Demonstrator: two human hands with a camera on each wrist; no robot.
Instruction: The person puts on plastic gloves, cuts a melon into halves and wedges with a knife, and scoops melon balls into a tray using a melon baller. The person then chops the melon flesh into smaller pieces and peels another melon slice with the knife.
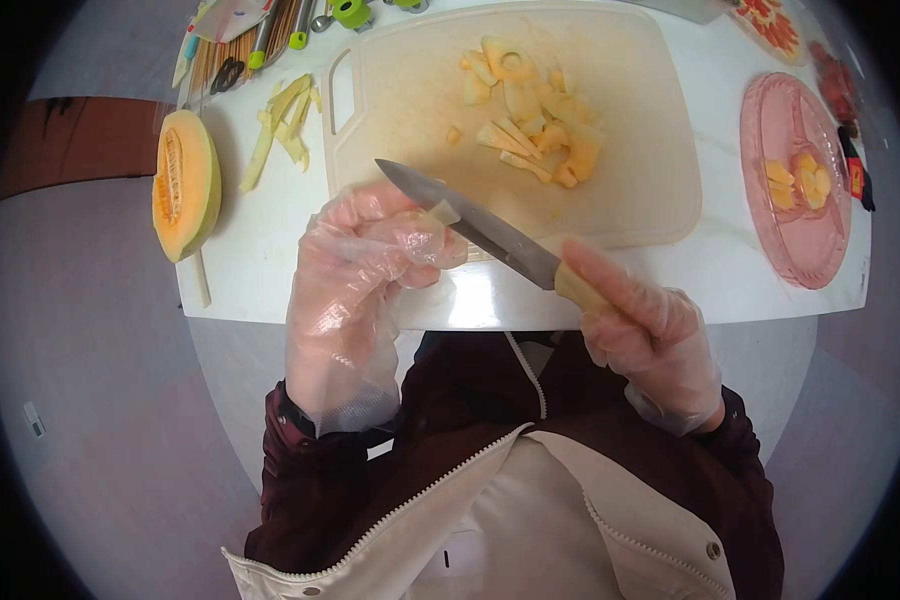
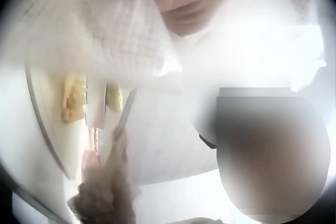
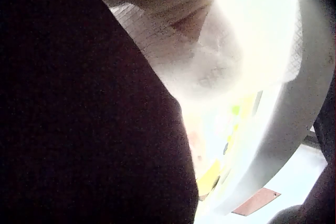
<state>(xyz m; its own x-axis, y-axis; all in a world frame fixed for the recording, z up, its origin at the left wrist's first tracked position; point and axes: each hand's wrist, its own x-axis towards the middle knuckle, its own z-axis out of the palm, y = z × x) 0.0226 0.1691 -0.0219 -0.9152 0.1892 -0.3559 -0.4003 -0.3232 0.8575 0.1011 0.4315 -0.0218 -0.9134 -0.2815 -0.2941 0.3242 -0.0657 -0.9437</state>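
My right hand (image 1: pixel 650 330), in a clear plastic glove, grips the light handle of a kitchen knife (image 1: pixel 490 235). The blade slants up and left over the front edge of the cutting board (image 1: pixel 400 130). Also gloved, my left hand (image 1: pixel 355 265) pinches a small pale melon piece (image 1: pixel 443 212), with the blade right against it. Cut melon pieces (image 1: pixel 520 145) lie in a loose heap on the board. In the left wrist view the knife hand (image 2: pixel 107 190) shows low down; glove plastic hides the left fingers. A dark sleeve (image 3: pixel 94 119) covers much of the right wrist view.
A seeded half melon (image 1: pixel 195 185) stands at the table's left edge, with peel strips (image 1: pixel 282 125) beside the board. To the right is a pink divided plate (image 1: pixel 760 180) with several melon pieces. Skewers (image 1: pixel 225 65) and green-handled tools (image 1: pixel 350 12) lie at the back left.
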